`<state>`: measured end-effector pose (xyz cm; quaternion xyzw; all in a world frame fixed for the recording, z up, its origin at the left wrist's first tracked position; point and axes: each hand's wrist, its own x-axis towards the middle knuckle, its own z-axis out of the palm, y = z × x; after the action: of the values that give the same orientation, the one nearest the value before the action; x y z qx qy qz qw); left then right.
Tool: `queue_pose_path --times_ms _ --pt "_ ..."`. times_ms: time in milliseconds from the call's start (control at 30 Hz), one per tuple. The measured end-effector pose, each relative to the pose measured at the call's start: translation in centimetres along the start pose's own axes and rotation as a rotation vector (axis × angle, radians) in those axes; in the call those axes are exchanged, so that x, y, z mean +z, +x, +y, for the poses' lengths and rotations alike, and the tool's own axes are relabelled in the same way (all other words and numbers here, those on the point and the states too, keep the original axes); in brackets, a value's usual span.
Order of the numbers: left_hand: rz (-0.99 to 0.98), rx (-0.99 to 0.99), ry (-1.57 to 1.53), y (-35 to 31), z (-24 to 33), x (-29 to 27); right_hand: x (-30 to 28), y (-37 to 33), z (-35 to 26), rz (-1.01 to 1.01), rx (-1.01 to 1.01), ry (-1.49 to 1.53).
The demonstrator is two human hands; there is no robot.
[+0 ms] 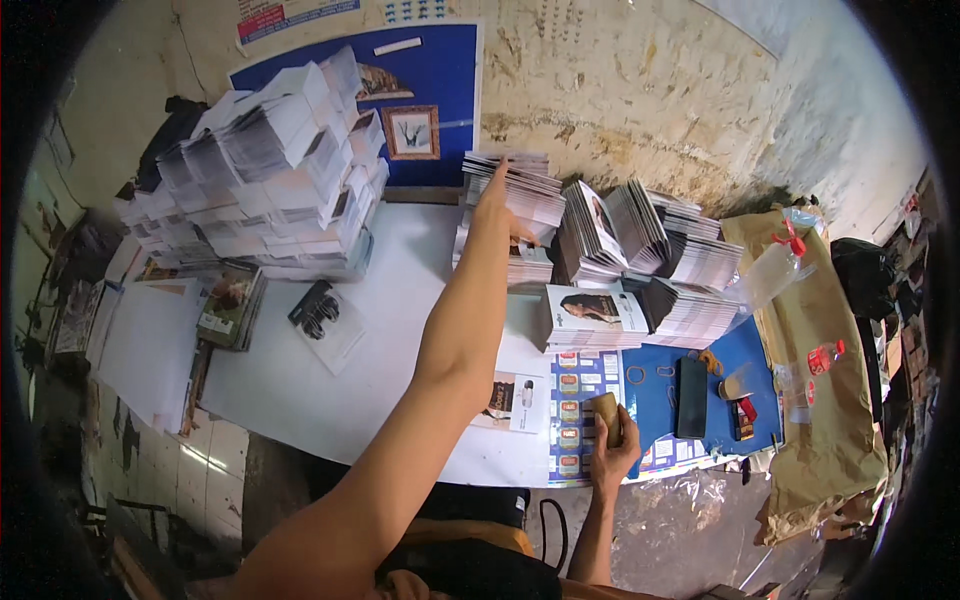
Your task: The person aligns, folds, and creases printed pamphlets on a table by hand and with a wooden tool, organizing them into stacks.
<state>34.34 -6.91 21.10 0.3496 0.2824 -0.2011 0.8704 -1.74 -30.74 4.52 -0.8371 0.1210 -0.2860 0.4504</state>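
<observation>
My left arm stretches across the white table, and my left hand (497,208) is at a tall stack of folded booklets (540,195) by the wall. One finger points up along the stack and the thumb spreads to the right; the other fingers are hidden. Near the table's front edge my right hand (615,450) is closed around a small tan block (606,408), perhaps wood. A flat booklet (515,402) with a dark picture lies left of that hand, partly behind my left forearm. More booklet bundles (598,312) stand just beyond the block.
A high pile of printed bundles (265,170) fills the table's far left. On the blue sheet right of my hand lie a black phone (691,398), rubber bands (636,375), a cup (735,386) and a small red pack (743,420). Plastic bottles (775,272) rest on brown paper (825,440).
</observation>
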Motion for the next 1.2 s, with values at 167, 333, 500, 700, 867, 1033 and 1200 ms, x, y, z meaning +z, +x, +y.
queue_pose_path --times_ms 167,333,500,700,867,1033,1200 --pt "-0.296 0.104 0.052 -0.3 3.3 -4.4 0.4 0.6 -0.4 -0.01 -0.063 -0.049" --pt "-0.06 0.677 0.247 -9.8 3.2 -0.8 -0.2 0.1 0.2 0.028 -0.029 -0.065" --pt "-0.007 1.22 0.48 -10.4 9.3 -3.9 0.4 0.0 -0.3 -0.018 -0.027 -0.078" --pt "-0.043 1.271 0.705 -19.9 2.4 -16.3 -0.3 -0.4 -0.1 0.268 0.032 0.118" --pt "-0.246 0.659 0.758 -30.7 -8.5 -32.2 -0.3 -1.1 3.2 0.299 -0.159 0.109" --pt "-0.336 0.123 0.775 -38.6 -19.4 -41.4 0.4 0.0 2.5 0.146 -0.067 0.03" --pt "-0.081 0.17 0.708 -41.6 -26.4 -45.9 -0.9 1.2 4.2 0.168 -0.107 0.018"
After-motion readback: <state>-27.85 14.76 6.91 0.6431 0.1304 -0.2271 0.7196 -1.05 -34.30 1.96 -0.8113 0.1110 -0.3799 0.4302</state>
